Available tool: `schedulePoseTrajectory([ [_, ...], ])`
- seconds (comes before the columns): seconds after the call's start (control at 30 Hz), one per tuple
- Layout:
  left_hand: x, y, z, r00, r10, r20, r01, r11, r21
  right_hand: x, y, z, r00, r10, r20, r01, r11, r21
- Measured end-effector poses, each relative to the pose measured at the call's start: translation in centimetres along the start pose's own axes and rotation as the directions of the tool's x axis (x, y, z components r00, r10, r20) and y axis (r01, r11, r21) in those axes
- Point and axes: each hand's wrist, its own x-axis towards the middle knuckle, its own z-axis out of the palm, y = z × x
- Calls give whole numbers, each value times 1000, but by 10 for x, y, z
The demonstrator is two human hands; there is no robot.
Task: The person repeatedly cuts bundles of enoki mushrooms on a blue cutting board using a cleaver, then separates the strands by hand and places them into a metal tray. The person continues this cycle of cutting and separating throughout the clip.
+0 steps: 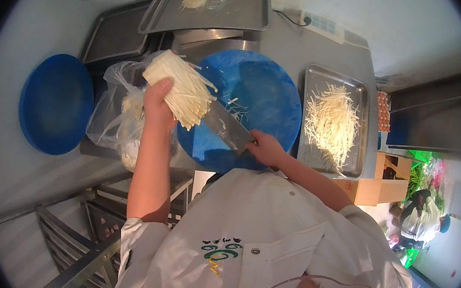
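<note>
My left hand [161,103] grips a thick bundle of pale enoki mushrooms [185,89], held up over the left side of a round blue cutting board [270,85]. My right hand [267,148] holds a cleaver [228,127] by its handle. The broad blade lies across the board and its far end is hidden behind the mushrooms. Small mushroom scraps [237,109] are on the board by the blade. To the right, a metal tray [310,76] bears a heap of loose enoki strands [333,122]. A clear plastic bag [114,118] with more mushrooms stands left of my left hand.
Behind the board, a metal tray [241,10] holds pale pieces, near stacked dark trays [116,36]. Another blue round board [57,105] leans on the left wall. A power strip [323,26], an egg tray [383,111], cardboard boxes [370,190] and a metal rack [74,261] surround the table.
</note>
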Motion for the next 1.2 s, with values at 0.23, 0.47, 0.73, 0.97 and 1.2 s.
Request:
schedulePoseTrajectory([
  [0.23, -3, -27, -6, 984, -101, -147, 178, 555, 813, 4, 23, -42, 946, 53, -320, -83, 993, -82],
  [0.47, -1, -103, -5, 997, 35, -67, 75, -345, 935, -17, 13, -66, 921, 46, -388, -89, 992, -94],
  [0.73, -50, -136, 14, 975, 32, 222, -189, -417, 889, -45, 14, -63, 962, 92, -258, -121, 988, -99],
  [0.97, -66, -117, 5, 949, -22, 315, -293, -427, 855, -45, 19, -65, 968, 17, -248, -64, 981, -183],
  [1.2, -61, -135, -21, 988, -155, -20, -32, -329, 944, -42, 4, -62, 978, -17, -206, -36, 967, -251],
])
